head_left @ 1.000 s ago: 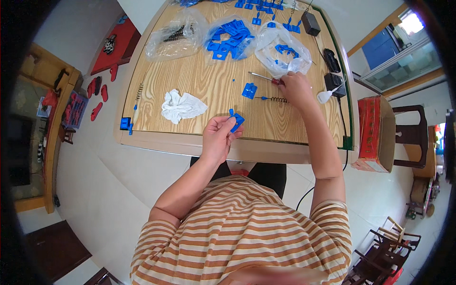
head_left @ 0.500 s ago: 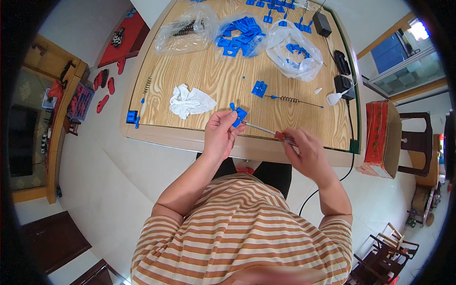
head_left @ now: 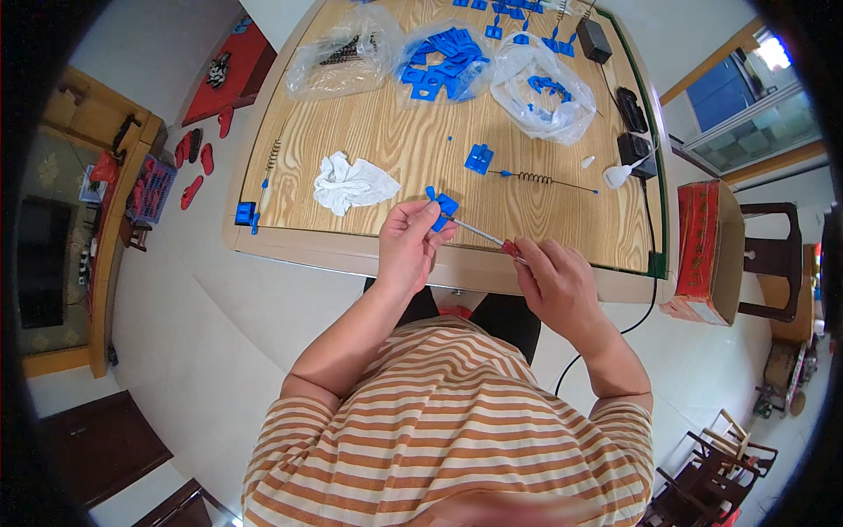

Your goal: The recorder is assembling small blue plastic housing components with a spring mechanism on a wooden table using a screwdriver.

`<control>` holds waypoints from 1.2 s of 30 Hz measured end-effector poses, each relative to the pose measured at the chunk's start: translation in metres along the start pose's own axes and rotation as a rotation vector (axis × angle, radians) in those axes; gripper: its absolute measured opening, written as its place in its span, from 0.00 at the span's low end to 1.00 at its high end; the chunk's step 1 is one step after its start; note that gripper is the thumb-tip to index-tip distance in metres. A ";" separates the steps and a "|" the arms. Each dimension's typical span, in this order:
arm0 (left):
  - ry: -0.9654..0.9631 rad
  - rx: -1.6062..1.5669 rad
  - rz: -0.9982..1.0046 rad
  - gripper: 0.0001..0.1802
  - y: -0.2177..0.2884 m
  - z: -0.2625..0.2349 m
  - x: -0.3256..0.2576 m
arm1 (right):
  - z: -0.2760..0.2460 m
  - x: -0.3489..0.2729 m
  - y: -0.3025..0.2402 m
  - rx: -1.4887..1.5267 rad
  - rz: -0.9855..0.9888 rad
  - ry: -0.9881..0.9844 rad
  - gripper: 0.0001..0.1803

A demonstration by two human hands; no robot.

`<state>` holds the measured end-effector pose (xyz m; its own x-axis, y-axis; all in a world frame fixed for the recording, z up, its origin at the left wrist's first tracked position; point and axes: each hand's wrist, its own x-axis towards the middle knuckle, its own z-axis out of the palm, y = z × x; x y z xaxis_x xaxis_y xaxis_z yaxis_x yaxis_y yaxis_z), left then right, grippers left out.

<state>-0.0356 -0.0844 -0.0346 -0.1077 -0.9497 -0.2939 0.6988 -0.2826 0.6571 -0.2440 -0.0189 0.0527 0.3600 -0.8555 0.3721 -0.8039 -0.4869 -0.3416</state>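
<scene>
Near the front edge of the table (head_left: pixel 290 230), my left hand (head_left: pixel 407 249) pinches a small blue plastic part (head_left: pixel 446 207) between thumb and fingers. My right hand (head_left: pixel 559 285) is wrapped round the red handle of a screwdriver (head_left: pixel 479 233). Its metal shaft points left, and the tip meets the blue part; the exact contact is too small to make out. Just beyond lie another blue plastic piece (head_left: pixel 479 159) and a dark coil spring antenna-like rod (head_left: pixel 536 178) with blue ends. A crumpled white cloth (head_left: pixel 351 184) rests left of my left hand.
Along the far side sit a clear bag of dark springs (head_left: pixel 347 53), a bag of blue plates (head_left: pixel 443 66) and a bag of small blue pieces (head_left: pixel 549 97). A spring rod on a blue base (head_left: pixel 246 214) is at the left edge. Black adapters (head_left: pixel 634 151) with a cable stand at right.
My right hand has turned on the screwdriver's handle, its fingers now closed further over it. My left hand and the blue part stay almost where they were.
</scene>
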 end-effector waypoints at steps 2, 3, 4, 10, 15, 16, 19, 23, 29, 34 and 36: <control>0.013 -0.002 -0.002 0.08 0.000 0.000 -0.001 | 0.002 0.000 -0.001 -0.006 0.005 -0.005 0.17; 0.011 -0.006 0.003 0.08 0.000 0.000 -0.001 | 0.002 0.000 -0.002 -0.005 0.005 -0.005 0.17; 0.009 -0.010 0.007 0.08 0.000 0.000 0.000 | 0.002 0.000 -0.002 -0.009 0.000 -0.004 0.17; -0.003 0.026 0.038 0.06 -0.002 0.000 -0.001 | 0.003 -0.001 -0.005 -0.048 -0.033 0.008 0.18; -0.011 0.022 0.051 0.06 0.000 -0.001 -0.001 | -0.001 -0.002 -0.008 -0.065 -0.029 0.005 0.18; -0.012 0.020 0.049 0.06 0.000 -0.001 -0.001 | -0.002 -0.002 -0.008 -0.063 -0.025 0.008 0.18; 0.001 -0.003 0.028 0.08 0.001 0.002 -0.002 | 0.000 -0.003 -0.007 -0.071 -0.022 0.019 0.18; -0.002 0.029 0.034 0.06 -0.001 0.001 -0.003 | 0.002 -0.004 -0.006 -0.073 -0.030 0.030 0.18; -0.002 0.044 0.053 0.06 -0.004 0.000 -0.003 | 0.002 -0.004 -0.008 -0.155 -0.072 0.008 0.16; -0.027 0.038 0.124 0.07 -0.005 -0.001 -0.003 | 0.004 -0.001 -0.014 -0.277 -0.199 0.077 0.18; -0.036 0.042 0.141 0.07 -0.005 -0.002 -0.003 | 0.005 -0.001 -0.014 -0.289 -0.212 0.084 0.19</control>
<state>-0.0380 -0.0796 -0.0383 -0.0361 -0.9843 -0.1725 0.6789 -0.1509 0.7185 -0.2304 -0.0119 0.0527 0.5021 -0.7177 0.4825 -0.8206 -0.5715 0.0037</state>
